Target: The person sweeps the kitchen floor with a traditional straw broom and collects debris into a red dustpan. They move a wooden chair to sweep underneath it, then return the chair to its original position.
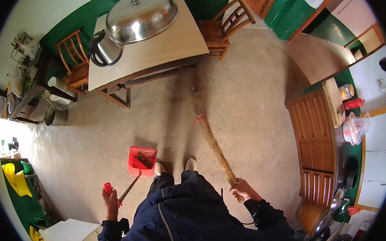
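My left hand (110, 201) grips the red-ended handle of a long-handled dustpan (152, 171). Its red pan is on or just above the floor, left of my feet, with dark debris inside. In my right hand (240, 189) is the bundled-stalk handle of a broom (219, 154), closed around it near the upper end. The broom reaches forward from my right side, with a red tie partway along. Its far end is blurred near the table, so whether it touches the floor cannot be told.
Ahead stands a table (161, 48) with a large metal lid (142, 18) and an electric kettle (105, 49). Wooden chairs (74, 58) flank it. A metal bucket (55, 116) is at left, a wooden cabinet (311, 139) at right, and a white box-shaped appliance (70, 233) at lower left.
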Action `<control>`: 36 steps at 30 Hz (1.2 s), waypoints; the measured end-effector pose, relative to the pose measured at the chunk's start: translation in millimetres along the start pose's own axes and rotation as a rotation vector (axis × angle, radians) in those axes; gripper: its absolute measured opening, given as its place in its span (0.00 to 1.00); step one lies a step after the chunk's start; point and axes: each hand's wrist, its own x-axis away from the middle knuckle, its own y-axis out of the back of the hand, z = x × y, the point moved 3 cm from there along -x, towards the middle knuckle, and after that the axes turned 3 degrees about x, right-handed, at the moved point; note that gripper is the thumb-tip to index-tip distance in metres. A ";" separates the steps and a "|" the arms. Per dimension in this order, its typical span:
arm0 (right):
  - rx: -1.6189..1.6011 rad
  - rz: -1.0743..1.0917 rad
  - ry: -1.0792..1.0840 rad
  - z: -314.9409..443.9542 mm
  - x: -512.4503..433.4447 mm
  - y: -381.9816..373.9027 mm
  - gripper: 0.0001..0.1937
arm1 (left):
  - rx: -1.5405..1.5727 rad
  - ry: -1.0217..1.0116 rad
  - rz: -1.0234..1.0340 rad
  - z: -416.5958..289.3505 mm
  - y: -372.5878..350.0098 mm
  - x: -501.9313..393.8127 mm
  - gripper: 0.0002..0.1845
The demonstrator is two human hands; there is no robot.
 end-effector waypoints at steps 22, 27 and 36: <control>0.757 -0.025 0.289 47.5 -89.9 -73.7 0.28 | 0.253 0.171 -0.183 28.9 18.8 66.7 0.05; 0.521 -0.066 0.169 48.2 -56.8 -23.7 0.21 | 0.220 0.145 -0.132 43.9 26.5 50.8 0.06; 0.324 -0.278 0.129 54.9 -79.1 43.9 0.07 | 0.219 0.157 -0.115 76.5 53.5 34.8 0.09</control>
